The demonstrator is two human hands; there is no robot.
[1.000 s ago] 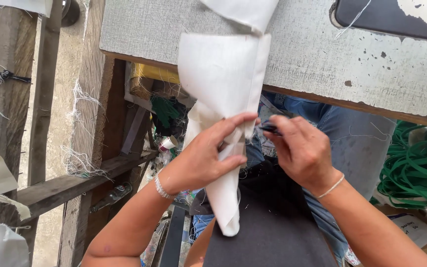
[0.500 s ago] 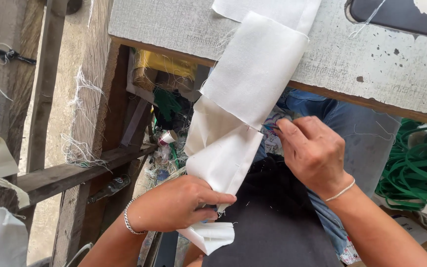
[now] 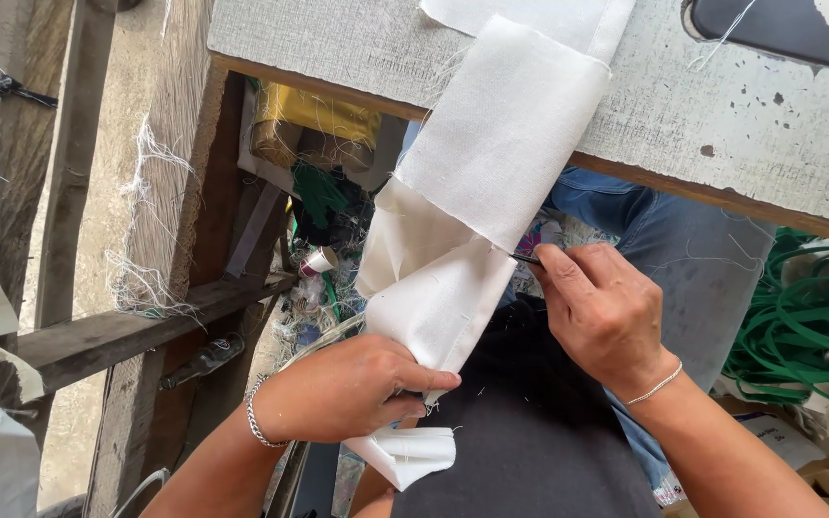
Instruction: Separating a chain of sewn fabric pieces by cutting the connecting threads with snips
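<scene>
Bare forearms, slim wrist bracelets (image 3: 257,422)

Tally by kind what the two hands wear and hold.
Bracelets: 2, a chain on the left hand's wrist, a thin one on the right hand's wrist
White cloth strip: 1
Small dark tool: 1
Total: 4

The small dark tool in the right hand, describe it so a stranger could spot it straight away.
Start at the grey worktable and follow the white cloth hanging off its edge. At the cloth's right edge, the right hand pinches a thin dark tool, only its tip showing, the one dark thing touching the cloth.
</scene>
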